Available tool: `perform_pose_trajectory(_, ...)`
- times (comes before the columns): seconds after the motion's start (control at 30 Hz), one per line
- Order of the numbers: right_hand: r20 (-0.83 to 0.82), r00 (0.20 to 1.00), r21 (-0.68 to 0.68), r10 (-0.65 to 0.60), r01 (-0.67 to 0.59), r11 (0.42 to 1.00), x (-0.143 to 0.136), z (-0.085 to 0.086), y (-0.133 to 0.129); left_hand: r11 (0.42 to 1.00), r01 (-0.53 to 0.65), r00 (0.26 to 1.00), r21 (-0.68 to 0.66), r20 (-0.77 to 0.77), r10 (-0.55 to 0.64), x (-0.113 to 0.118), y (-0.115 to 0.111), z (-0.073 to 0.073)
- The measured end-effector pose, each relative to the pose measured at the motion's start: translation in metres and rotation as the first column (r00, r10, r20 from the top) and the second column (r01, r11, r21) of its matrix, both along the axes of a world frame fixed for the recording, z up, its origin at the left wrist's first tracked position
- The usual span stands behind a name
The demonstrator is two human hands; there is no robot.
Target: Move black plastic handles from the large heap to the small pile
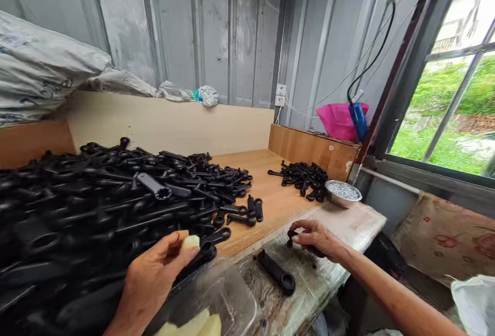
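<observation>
black metal wrench-like parts [96,207] heaped across the left and centre of the wooden counter [278,202], smaller pile [303,176] right of centre by a steel bowl [342,193]. left hand [154,274], lower left of frame, fingers pinched shut on a pale cream piece [190,243], just above the heap's near edge. clear plastic tub [216,300] at bottom centre holds more pale pieces [201,324]. right hand [319,238], lower right, fingers curled closed on a small black part [293,236], resting on the worn plastic-covered edge. one loose black part [276,272] lies between the hands, touching neither
</observation>
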State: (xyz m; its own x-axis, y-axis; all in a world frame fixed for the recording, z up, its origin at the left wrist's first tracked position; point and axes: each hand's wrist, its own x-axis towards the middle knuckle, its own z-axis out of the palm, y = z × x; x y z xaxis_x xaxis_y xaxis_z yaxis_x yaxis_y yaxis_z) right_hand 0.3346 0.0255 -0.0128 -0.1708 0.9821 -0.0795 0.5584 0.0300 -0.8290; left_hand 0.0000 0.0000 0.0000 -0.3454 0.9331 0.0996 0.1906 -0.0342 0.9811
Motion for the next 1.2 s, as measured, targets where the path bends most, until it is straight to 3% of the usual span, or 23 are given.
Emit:
perform_pose_trajectory(0.3, 0.204, 0.970, 0.087, 0.130, -0.150, 0.985, 0.000, 0.000, 0.001, 1.000, -0.012, 0.999, -0.015, 0.040, 0.013, 0.003, -0.001, -0.003)
perform_pose_trajectory(0.47, 0.359, 0.933, 0.156, 0.012, -0.073, 0.985, 0.008, 0.001, 0.012, 0.999, -0.023, 0.998, -0.025, 0.050, 0.024, 0.001, 0.000, -0.005)
perform_pose_trajectory(0.63, 0.598, 0.783, 0.284, -0.169, -0.010, 0.959, 0.011, -0.004, 0.021, 0.998, 0.010, 0.998, -0.054, 0.063, -0.007, 0.003, -0.001, -0.004)
perform_pose_trajectory(0.87, 0.841, 0.528, 0.234, -0.119, -0.156, 0.960, -0.017, -0.014, 0.000, 0.996, -0.021, 0.997, -0.090, 0.065, 0.027, 0.005, 0.000, -0.003)
perform_pose_trajectory(1.0, 0.876, 0.474, 0.197, -0.084, -0.194, 0.961, -0.028, -0.001, -0.012, 0.998, -0.011, 1.000, -0.056, 0.020, 0.012, 0.002, 0.000, -0.010)
perform_pose_trajectory(1.2, 0.884, 0.462, 0.187, -0.064, -0.224, 0.956, -0.039, 0.019, -0.010, 0.997, -0.024, 0.999, -0.074, 0.022, 0.025, -0.001, 0.000, -0.013)
